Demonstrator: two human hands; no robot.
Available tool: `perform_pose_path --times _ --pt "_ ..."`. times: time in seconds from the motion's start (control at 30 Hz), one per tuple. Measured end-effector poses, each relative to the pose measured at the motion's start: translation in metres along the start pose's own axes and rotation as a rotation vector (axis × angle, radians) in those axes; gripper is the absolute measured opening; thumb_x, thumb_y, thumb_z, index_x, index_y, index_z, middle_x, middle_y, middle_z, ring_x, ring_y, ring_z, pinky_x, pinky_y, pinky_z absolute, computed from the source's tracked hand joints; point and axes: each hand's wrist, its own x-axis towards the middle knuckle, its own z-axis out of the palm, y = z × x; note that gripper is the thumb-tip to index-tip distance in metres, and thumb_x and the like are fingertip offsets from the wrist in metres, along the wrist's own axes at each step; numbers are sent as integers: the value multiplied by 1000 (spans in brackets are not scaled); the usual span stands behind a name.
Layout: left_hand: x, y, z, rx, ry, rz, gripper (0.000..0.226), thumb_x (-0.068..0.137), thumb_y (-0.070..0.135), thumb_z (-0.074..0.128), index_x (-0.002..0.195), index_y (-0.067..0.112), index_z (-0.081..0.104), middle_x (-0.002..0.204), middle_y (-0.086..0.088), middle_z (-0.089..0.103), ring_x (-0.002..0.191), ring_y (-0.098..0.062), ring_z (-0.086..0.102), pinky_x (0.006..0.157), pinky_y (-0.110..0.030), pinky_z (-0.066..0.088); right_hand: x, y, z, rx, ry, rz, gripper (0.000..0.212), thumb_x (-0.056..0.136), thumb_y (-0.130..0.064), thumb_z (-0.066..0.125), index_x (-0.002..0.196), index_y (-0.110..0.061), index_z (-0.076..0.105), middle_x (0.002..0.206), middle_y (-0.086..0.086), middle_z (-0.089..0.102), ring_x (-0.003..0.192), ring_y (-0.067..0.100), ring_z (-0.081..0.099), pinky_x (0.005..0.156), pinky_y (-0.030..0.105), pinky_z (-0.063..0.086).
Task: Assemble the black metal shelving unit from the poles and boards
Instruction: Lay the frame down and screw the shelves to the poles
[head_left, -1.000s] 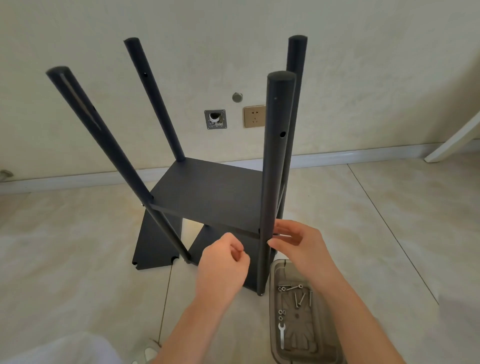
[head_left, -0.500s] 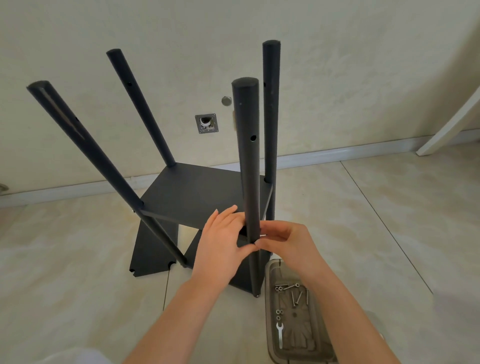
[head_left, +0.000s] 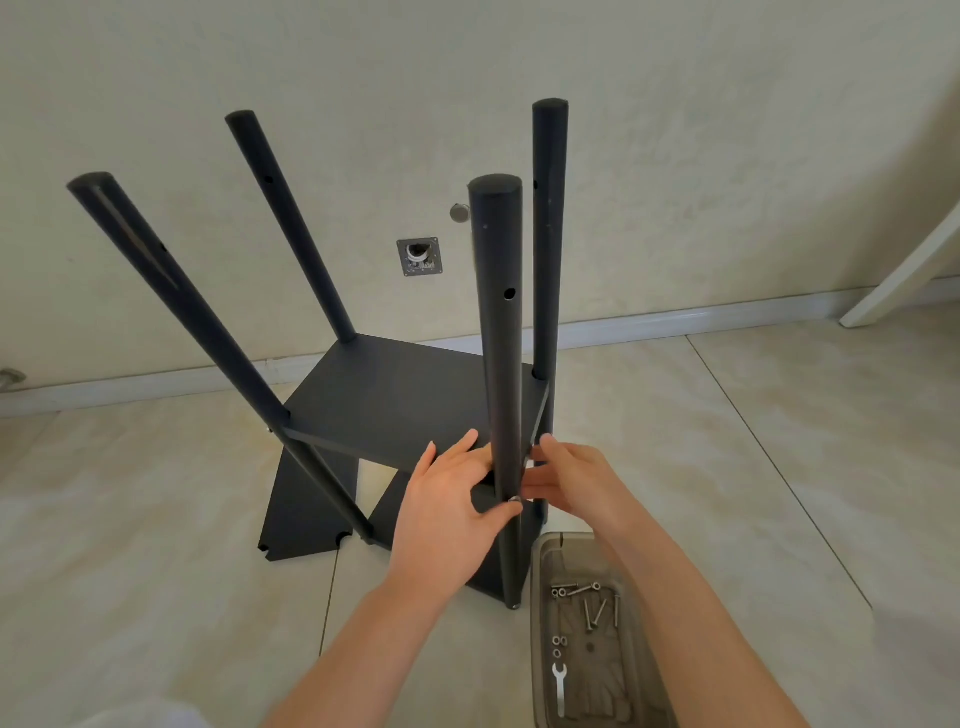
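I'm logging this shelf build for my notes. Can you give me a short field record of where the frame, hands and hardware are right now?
frame: four black poles upright, one board fixed partway up
near pole: screw head showing just below board level
left hand: fingers flat on the board, thumb by the screw
right hand: fingertips at the near pole beside the screw; grip unclear
floor: notched board lying flat under the frame
tray: holds loose bolts, nuts and a wrench
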Motion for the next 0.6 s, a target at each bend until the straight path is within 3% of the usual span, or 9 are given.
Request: perform_pose_path --times 0.07,0.17,0.27,0.37,0.47,0.6 --pt "-1 1 0 -9 -4 -1 39 81 34 81 118 36 70 134 18 62 141 -3 40 122 -31 9 6 -2 3 -86 2 -14 35 106 -39 35 108 -17 62 85 -4 75 72 3 70 92 27 49" --pt "-1 0 -2 7 -27 3 39 84 38 77 121 37 68 137 22 58 142 0 36 124 -34 9 10 -1 9 -156 0 -15 35 104 -44 40 119 -16 54 99 4 72 82 11 69 78 23 53" --pt "2 -1 -4 78 -42 13 39 86 45 73 124 41 65 141 25 53 143 1 32 121 -31 0 9 3 12 -156 -32 0 34 103 -47 42 121 -18 47 102 7 70 91 19 70 87 34 58" --pt "1 -2 -5 130 -55 38 48 88 51 68 134 43 57 147 28 43 149 -2 21 122 -37 -4 8 0 7 -167 -61 -13 33 103 -43 43 123 -16 47 102 9 71 92 22 71 87 34 59" --pt "-1 -6 -3 155 -60 79 53 90 56 63 140 44 51 147 28 35 150 -5 16 125 -45 -1 7 -3 4 -184 -77 -17 33 104 -40 43 124 -14 47 104 10 72 91 21 72 87 33 59" --pt "-3 -8 -2 132 -10 113 53 86 60 54 136 41 57 142 21 46 144 -6 24 123 -49 9 4 -4 3 -168 -82 -13 31 104 -37 45 123 -13 49 107 10 72 92 21 72 83 29 59"
